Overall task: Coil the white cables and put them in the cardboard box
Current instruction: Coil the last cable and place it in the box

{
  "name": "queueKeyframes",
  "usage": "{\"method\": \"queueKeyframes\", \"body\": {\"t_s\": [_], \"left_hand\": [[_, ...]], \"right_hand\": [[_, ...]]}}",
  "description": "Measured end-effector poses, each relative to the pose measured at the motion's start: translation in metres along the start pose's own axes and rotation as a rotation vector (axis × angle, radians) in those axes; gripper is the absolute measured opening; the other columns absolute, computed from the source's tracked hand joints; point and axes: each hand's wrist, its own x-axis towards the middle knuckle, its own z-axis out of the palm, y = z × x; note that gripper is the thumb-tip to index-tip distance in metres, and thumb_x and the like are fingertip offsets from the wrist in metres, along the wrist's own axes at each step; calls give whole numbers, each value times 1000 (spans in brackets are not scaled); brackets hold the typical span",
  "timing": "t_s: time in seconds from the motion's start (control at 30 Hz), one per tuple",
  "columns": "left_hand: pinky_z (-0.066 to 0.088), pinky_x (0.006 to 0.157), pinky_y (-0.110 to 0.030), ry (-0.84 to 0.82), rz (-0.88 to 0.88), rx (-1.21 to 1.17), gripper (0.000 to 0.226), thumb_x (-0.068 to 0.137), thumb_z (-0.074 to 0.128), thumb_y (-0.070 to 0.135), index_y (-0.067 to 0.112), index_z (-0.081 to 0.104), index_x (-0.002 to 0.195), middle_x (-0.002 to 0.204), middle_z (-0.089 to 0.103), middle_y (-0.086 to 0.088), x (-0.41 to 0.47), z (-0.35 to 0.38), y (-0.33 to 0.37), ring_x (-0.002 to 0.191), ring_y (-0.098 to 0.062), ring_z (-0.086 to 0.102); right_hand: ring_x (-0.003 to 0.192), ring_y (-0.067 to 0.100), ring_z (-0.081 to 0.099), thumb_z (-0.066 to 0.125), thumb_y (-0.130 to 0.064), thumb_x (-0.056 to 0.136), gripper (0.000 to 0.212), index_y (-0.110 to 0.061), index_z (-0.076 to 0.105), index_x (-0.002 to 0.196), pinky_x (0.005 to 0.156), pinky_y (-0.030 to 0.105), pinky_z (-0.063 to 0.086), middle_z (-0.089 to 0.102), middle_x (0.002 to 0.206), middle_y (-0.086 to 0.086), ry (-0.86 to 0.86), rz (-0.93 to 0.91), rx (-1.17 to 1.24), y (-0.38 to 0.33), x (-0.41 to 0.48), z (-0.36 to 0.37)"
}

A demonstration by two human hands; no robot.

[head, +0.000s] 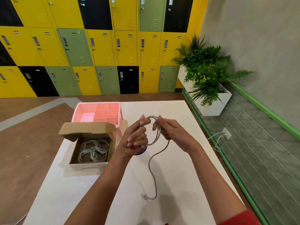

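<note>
Mid-coil over the table middle, box off to the left.
Grips cable loops in curled left hand; pinches same loops with right hand just beside. Leaves loose tail hanging toward near edge, end resting on table. Calls, by judgement, for winding tail in, then carrying left to open box at left edge, nearer left hand.

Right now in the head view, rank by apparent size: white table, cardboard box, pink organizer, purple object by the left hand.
1. white table
2-3. cardboard box and pink organizer look alike. The box is nearer, so they are left unranked.
4. purple object, mostly hidden behind the left hand
</note>
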Motion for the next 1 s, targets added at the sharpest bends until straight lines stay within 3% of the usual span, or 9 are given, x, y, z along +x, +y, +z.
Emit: {"method": "queueKeyframes", "body": {"t_s": [0.13,0.23,0.43,0.63,0.83,1.0], "left_hand": [[41,45,-25,6,-4,-45,38,105,22,28,4,47,89,36,24,2,-4,-3,2,28,-8,23],[40,46,-23,36,2,-30,43,105,19,31,5,48,87,41,33,-2,-3,-5,2,30,-11,27],[38,48,-18,145,62,73,42,104,27,33,10,51,78,45,33,4,1,-6,-4,34,-8,27],[35,46,-20,76,57,40,37,104,32,29,9,49,78,43,33,2,2,-6,-1,33,-10,29],[37,42,-15,188,141,124,39,102,34,28,2,62,107,38,48,4,5,2,4,30,-8,25],[36,43,-15,189,197,110,50,104,23,30,-1,46,135,40,48,3,2,-1,13,32,-7,25]], "right_hand": [[52,6,23,36,-38,102,37,-14,53,79,52,19,22,27,57,-10,-44,-16,67,3,-4,4],[53,8,21,41,-39,101,36,-15,50,75,52,22,20,25,58,-7,35,-27,104,4,-1,8],[48,7,26,50,-41,97,36,-18,54,69,49,20,25,29,50,-9,213,-13,144,4,9,13],[49,6,27,52,-45,94,38,-15,57,72,49,19,25,30,53,-7,256,9,143,9,12,16],[51,7,28,40,-44,100,39,-16,62,84,50,18,28,33,55,-9,182,50,236,27,11,21],[54,9,39,34,-36,104,35,-16,58,88,54,21,36,44,63,-2,38,152,154,44,6,32]]}}
